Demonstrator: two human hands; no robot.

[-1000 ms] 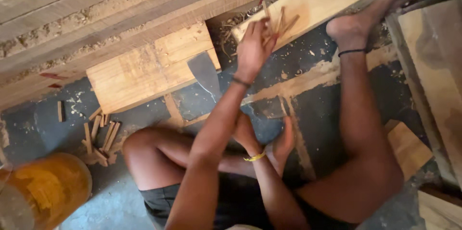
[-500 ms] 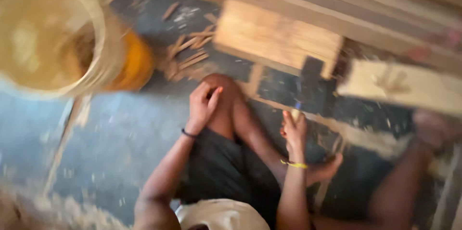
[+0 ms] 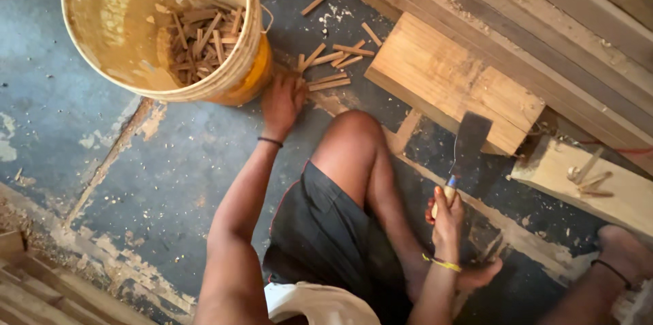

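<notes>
The yellow bucket (image 3: 160,25) at 11 o'clock already holds many split sticks. Loose sticks (image 3: 330,66) remain on the floor at 12 o'clock, beside the wood block (image 3: 452,83). The left hand (image 3: 282,100) reaches them, fingers spread. The right hand (image 3: 447,210) grips a cleaver (image 3: 468,144). No labels visible.

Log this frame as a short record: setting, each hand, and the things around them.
setting: person seated on a dark floor among timber
left hand: on the floor at loose wood sticks, beside the yellow bucket
right hand: gripping a cleaver, blade up
bucket contents: more sticks
nearby: wood block
</notes>
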